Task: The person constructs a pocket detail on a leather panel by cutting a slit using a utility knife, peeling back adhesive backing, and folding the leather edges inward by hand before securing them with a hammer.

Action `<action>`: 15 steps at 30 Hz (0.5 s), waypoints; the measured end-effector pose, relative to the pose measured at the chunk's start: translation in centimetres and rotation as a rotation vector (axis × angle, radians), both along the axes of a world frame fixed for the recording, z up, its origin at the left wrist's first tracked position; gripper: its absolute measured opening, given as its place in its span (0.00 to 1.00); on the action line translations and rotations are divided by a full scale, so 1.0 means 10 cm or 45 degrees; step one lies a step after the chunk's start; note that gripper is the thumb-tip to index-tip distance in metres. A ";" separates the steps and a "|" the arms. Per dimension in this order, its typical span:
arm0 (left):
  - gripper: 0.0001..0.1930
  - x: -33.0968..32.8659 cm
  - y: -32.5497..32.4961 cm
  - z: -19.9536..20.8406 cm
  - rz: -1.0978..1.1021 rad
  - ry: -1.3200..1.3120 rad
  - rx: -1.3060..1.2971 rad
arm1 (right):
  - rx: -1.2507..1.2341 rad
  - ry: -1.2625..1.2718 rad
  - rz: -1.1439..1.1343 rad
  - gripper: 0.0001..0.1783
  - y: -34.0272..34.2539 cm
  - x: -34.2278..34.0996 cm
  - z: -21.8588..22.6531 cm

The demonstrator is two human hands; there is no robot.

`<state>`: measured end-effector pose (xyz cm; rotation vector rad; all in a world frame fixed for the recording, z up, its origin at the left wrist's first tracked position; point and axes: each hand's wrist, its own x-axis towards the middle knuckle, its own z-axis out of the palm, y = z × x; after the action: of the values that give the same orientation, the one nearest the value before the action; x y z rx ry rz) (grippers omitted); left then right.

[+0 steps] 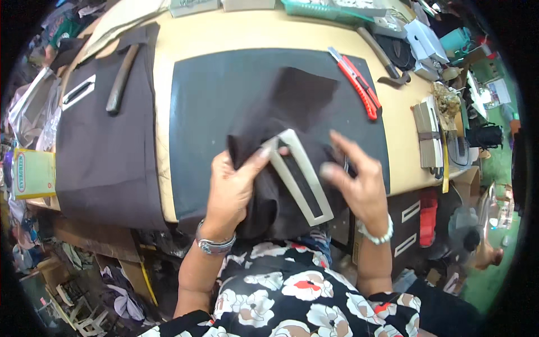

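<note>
My left hand (231, 188) is closed on a piece of dark brown fabric (306, 92), its thumb at the upper left corner of a pale, long rectangular frame (303, 188) on the cloth. A narrow slot runs down the frame's middle, and a fingertip shows through near its top end. Bunched cloth hangs below toward my lap. On the other side, my right hand (362, 182) is slightly blurred, its thumb and fingers apart beside the fabric. Whether it touches the cloth's edge, I cannot tell.
Beneath the fabric lies a dark cutting mat (213, 101), with a red utility knife (359, 87) at its right. A hammer (387, 59) rests beyond. Dark cloth (106, 151) at left bears a wooden-handled tool (120, 84). A yellow-green tin (35, 174) stands at the left edge.
</note>
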<state>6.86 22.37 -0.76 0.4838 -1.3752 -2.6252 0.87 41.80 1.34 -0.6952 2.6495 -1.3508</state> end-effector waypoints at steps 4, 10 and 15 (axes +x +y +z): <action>0.15 -0.03 -0.35 0.02 0.287 -0.005 -0.397 | 0.167 -0.353 -0.040 0.20 0.32 0.20 0.05; 0.48 -0.13 -0.35 0.56 -0.087 0.427 -2.378 | 0.154 0.537 0.125 0.19 0.18 0.18 -0.17; 0.17 -0.54 -0.32 0.81 -1.800 0.397 -2.281 | -0.016 0.983 0.333 0.24 -0.08 0.20 -0.18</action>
<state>1.48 19.21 7.36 -1.3557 -3.4581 -0.3466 2.90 41.03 -0.47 -1.7982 2.8932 -1.1859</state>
